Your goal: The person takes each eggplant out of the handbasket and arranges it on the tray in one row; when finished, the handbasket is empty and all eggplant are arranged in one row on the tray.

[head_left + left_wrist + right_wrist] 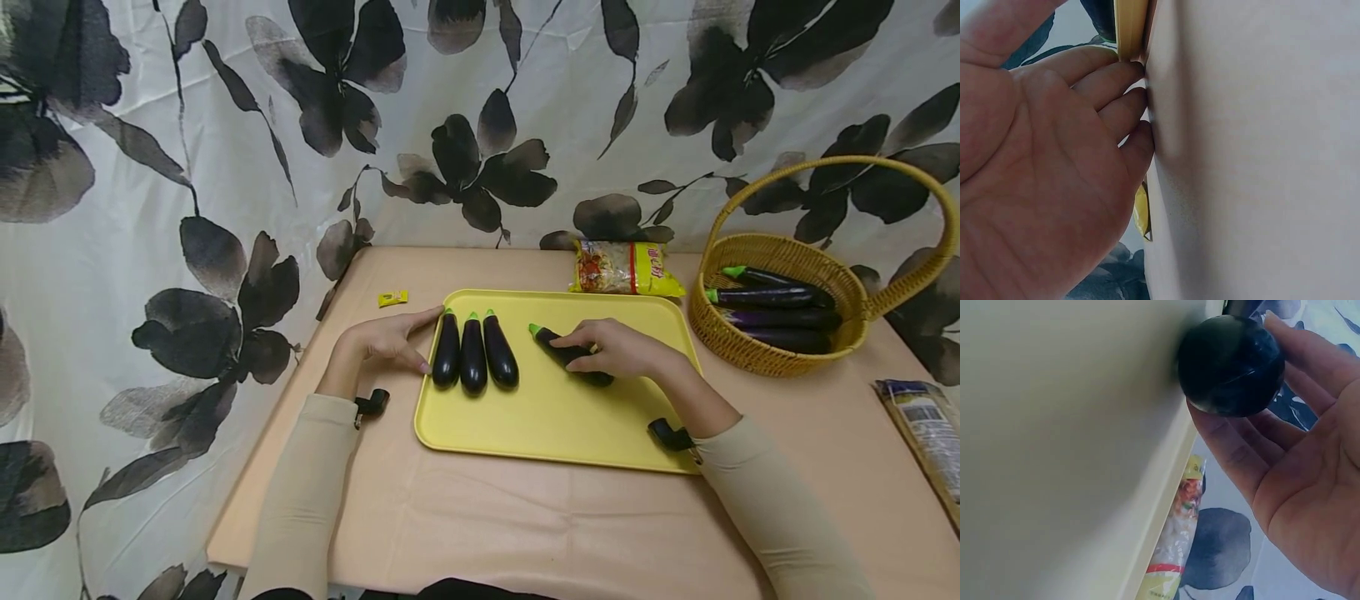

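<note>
On the yellow tray, three dark eggplants stand side by side near the left end: the leftmost eggplant, the middle eggplant and a third eggplant, green stems pointing away. My right hand grips another eggplant from above, thumb and fingers on its two sides; it lies slanted, stem toward the far left. The right wrist view shows the round end of this eggplant close over the tray. My left hand touches the tray's left rim with fingers loosely extended, palm holding nothing.
A wicker basket with several eggplants stands right of the tray. Behind the tray lies a yellow-and-red food packet. A small yellow packet sits behind my left hand. Another package lies at the far right; a floral curtain hangs behind.
</note>
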Action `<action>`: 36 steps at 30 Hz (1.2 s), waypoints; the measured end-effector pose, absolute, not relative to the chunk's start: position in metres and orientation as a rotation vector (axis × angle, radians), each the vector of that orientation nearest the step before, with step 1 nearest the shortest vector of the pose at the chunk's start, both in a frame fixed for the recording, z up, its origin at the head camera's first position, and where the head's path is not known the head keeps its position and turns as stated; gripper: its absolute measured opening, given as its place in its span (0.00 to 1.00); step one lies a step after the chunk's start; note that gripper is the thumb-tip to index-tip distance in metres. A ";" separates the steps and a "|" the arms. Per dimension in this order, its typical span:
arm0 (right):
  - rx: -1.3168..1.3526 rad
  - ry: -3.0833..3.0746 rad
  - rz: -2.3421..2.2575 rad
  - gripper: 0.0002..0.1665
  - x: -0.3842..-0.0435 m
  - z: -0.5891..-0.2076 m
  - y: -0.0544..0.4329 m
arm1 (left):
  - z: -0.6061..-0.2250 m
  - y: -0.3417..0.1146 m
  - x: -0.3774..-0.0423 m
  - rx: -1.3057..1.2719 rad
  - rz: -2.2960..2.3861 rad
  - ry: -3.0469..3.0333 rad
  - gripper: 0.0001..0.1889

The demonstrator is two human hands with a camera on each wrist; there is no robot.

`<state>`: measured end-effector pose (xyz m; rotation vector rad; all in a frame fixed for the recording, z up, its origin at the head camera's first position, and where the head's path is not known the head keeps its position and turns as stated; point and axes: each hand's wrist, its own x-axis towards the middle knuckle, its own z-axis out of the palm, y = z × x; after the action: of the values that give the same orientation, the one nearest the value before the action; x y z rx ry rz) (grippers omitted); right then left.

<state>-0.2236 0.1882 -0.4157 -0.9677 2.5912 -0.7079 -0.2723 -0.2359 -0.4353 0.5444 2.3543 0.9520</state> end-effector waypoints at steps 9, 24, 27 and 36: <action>-0.957 2.519 -0.626 0.31 -0.224 -0.411 0.177 | -0.434 -0.236 -0.272 0.551 0.938 2.360 0.67; -0.975 2.471 -0.684 0.35 -0.237 -0.419 0.161 | -0.434 -0.236 -0.273 0.549 0.919 2.364 0.68; -0.983 2.474 -0.694 0.36 -0.239 -0.419 0.156 | -0.434 -0.236 -0.273 0.551 0.923 2.361 0.68; -0.982 2.492 -0.690 0.38 -0.242 -0.419 0.146 | -0.433 -0.236 -0.274 0.559 0.962 2.328 0.68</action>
<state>-0.2419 0.1461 -0.4188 -0.9823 2.4919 -0.6897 -0.2741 -0.2364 -0.4327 0.5587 2.3278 0.9620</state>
